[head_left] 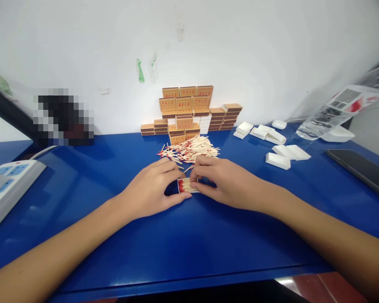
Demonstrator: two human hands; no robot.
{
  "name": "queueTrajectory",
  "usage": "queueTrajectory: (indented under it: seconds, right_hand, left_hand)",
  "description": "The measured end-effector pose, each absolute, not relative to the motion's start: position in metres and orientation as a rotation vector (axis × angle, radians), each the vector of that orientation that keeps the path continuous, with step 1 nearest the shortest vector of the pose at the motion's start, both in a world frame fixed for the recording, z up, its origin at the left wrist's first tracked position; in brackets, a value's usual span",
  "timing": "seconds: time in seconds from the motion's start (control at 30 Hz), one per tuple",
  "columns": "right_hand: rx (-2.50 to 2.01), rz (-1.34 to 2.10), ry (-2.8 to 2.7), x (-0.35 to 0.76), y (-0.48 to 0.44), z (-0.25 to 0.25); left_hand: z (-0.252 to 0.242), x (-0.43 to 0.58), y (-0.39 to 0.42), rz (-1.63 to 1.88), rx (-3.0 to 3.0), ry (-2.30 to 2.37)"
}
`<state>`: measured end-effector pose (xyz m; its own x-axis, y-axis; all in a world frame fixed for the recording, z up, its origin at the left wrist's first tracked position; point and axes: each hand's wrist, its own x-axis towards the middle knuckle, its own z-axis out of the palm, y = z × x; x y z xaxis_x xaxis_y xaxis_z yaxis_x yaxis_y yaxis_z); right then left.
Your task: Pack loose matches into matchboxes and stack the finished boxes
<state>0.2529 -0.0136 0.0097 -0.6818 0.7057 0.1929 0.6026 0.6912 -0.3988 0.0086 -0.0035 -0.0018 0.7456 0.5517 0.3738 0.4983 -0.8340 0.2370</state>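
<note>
The small white tray (178,185) lies on the blue desk (177,248), between the person's 2 hands, filled with red-headed matches (183,186) whose heads point left. The left hand (158,185) holds the tray, its thumb along the near edge and its fingers at the far side. The right hand (221,179) has a narrow grip, thumb and bent forefinger at the tray's right end, over the matches; whether it pinches matches or tray, I cannot tell. Just beyond the hands is a loose heap of matchsticks (198,149), in front of stacked matchboxes (184,103) near the wall (255,50). To the right are other white trays (278,160), a tilted clear bottle (330,110) and a dark phone-like slab (363,170). A power strip (22,187) lies at the far left.
</note>
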Motion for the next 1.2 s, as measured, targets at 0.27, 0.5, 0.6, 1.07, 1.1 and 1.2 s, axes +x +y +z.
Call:
queueTrajectory:
  seconds: [0.27,0.5,0.6,1.07,1.1,1.2]
  right_hand:
    - [-1.045,0.411,-2.554,0.252,-0.0136,0.0093]
    - [-1.003,0.54,-2.478,0.2485,-0.0154,0.0082]
    - [-1.009,0.564,-2.466,0.2483,-0.0149,0.0094]
    - [-0.988,0.617,-2.472,0.2492,-0.0138,0.0092]
    - [-0.978,0.602,-2.469,0.2497,-0.0131,0.0096]
    - [-0.98,0.566,-2.496,0.2508,-0.012,0.0108]
  left_hand:
    - [0.0,0.009,-0.0039,0.636,2.807,0.858]
    - [-0.0005,0.0089,-0.0051,0.587,2.771,0.853]
    - [0.0,0.0082,-0.0054,0.571,2.766,0.85]
    - [-0.0005,0.0079,-0.0048,0.565,2.801,0.824]
    - [-0.0005,0.0078,-0.0049,0.571,2.802,0.823]
    - [-0.0006,0.0077,-0.0051,0.581,2.807,0.826]
